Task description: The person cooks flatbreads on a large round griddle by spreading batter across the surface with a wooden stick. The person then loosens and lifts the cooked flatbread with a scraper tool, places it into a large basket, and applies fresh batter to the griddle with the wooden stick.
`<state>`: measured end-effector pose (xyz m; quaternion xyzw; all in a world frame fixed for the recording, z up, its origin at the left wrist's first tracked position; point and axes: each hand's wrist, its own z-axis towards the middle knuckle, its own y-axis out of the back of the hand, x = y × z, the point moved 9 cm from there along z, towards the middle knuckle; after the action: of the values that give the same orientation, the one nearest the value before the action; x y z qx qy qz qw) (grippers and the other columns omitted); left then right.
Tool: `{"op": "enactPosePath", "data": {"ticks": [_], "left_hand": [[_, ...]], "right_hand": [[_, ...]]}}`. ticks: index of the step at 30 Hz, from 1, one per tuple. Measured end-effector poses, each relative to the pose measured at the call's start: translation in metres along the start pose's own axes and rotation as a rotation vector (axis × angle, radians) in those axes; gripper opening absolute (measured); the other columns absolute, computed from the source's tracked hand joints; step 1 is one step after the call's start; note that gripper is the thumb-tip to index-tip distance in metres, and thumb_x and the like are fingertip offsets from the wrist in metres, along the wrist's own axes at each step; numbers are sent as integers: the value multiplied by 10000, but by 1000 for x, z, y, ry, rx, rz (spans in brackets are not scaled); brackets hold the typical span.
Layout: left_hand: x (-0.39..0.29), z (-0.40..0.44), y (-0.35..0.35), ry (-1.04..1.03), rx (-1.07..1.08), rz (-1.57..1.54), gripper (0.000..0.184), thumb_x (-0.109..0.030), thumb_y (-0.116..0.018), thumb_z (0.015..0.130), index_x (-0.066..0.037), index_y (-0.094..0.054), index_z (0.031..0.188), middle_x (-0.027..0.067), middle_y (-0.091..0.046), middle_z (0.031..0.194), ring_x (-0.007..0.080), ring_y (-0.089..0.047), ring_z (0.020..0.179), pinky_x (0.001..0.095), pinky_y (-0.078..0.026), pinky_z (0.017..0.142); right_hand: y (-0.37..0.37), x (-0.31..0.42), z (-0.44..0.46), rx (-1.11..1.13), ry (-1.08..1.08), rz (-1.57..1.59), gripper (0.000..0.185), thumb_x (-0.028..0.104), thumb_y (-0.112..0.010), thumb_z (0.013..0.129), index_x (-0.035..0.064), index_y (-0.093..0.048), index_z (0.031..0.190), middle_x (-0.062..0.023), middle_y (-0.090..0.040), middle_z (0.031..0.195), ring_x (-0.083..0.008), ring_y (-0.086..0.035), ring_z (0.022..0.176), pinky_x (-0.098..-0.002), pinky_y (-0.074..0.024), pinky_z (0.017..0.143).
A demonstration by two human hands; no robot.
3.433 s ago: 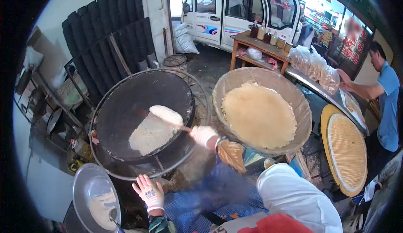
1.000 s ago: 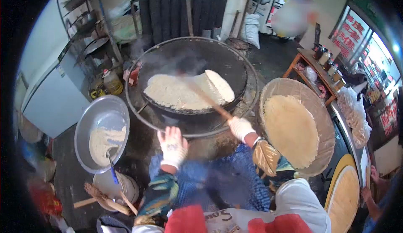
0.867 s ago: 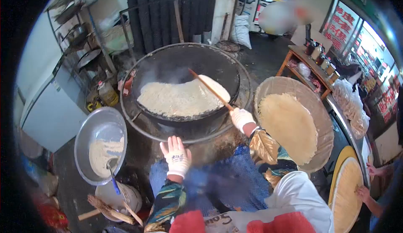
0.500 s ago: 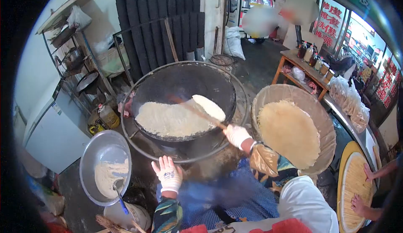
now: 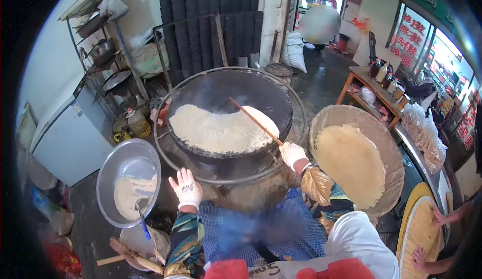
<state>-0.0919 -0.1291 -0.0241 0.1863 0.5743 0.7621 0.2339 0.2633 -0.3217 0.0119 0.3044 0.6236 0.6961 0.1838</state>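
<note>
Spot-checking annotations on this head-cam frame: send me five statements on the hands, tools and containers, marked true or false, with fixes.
1. The right hand grips a wooden stick. True.
2. The left hand grips the wooden stick too. False: it is spread open, apart from the wooden stick.
3. Pale food lies in the dark round pan. True.
4. The blue-handled ladle lies in the pan. False: its scoop end is in the grey basin, left of the pan.
5. Another person's hands are at the round board on the right. True.
</note>
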Motion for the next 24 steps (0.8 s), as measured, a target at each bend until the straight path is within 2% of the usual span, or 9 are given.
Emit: {"op": "enactPosePath", "data": {"ticks": [4, 7, 9, 14, 18, 20, 21, 23, 24], "left_hand": [[-41, -12, 42, -118, -126, -105, 528, -275, -617, 753, -21, -518, 1206, 155, -481, 1318, 319, -394, 1262, 603, -187, 1064], [-103, -38, 35, -272, -21, -237, 575, -291, -611, 763, -4, -489, 1246, 173, -491, 1313, 346, -400, 1276, 611, -130, 1095], [-114, -48, 31, -241, -79, -203, 649, -305, -610, 769, 24, -443, 1302, 201, -456, 1358, 347, -378, 1308, 614, -92, 1108], [-98, -43, 31, -227, -64, -149, 662, -292, -595, 782, 45, -418, 1324, 222, -421, 1389, 352, -356, 1327, 610, -103, 1111], [-83, -43, 22, -233, -70, -111, 617, -284, -565, 804, 45, -442, 1312, 220, -433, 1383, 349, -360, 1325, 602, -112, 1115], [-78, -39, 34, -232, -76, -133, 604, -282, -556, 807, 44, -456, 1306, 224, -438, 1379, 350, -364, 1323, 600, -103, 1118], [-76, -38, 37, -222, -100, -141, 596, -276, -573, 792, 39, -470, 1288, 215, -451, 1364, 348, -373, 1311, 596, -107, 1119], [-68, -37, 39, -208, -138, -202, 590, -275, -587, 777, 33, -484, 1270, 204, -464, 1346, 346, -384, 1296, 596, -109, 1117], [-67, -34, 36, -190, -135, -181, 588, -279, -589, 774, 30, -489, 1264, 202, -466, 1341, 343, -384, 1294, 597, -110, 1117]], "right_hand": [[-15, 24, -13, 103, 86, -35, 429, 374, -409, 954, 13, -637, 918, -231, -668, 858, -364, -657, 850, -468, -509, 771], [-3, -8, 4, 39, -62, 24, 428, 367, -414, 954, 7, -643, 919, -223, -670, 878, -362, -654, 870, -465, -502, 792], [3, 5, 8, -36, 7, 6, 398, 355, -429, 952, 25, -649, 930, -222, -669, 885, -364, -654, 851, -462, -511, 773], [-16, 34, -21, 193, 82, -118, 402, 367, -422, 954, 43, -657, 930, -211, -672, 883, -373, -653, 850, -465, -513, 754], [-20, -20, 16, 15, -74, -39, 409, 367, -426, 942, 46, -669, 867, -231, -665, 828, -357, -660, 826, -466, -521, 747], [-6, 5, 15, -27, -19, 7, 386, 362, -442, 934, 48, -655, 866, -230, -661, 821, -368, -658, 797, -475, -522, 717], [-4, 33, 0, 20, 230, -132, 379, 372, -449, 933, 35, -620, 902, -223, -658, 822, -387, -649, 779, -479, -521, 679], [-38, 33, -11, 143, 242, -154, 381, 369, -434, 941, 18, -573, 998, -239, -648, 879, -395, -639, 828, -489, -506, 749], [-35, 24, -12, 157, 104, -74, 376, 358, -423, 948, 28, -597, 994, -230, -651, 896, -370, -644, 850, -475, -495, 795]]}}
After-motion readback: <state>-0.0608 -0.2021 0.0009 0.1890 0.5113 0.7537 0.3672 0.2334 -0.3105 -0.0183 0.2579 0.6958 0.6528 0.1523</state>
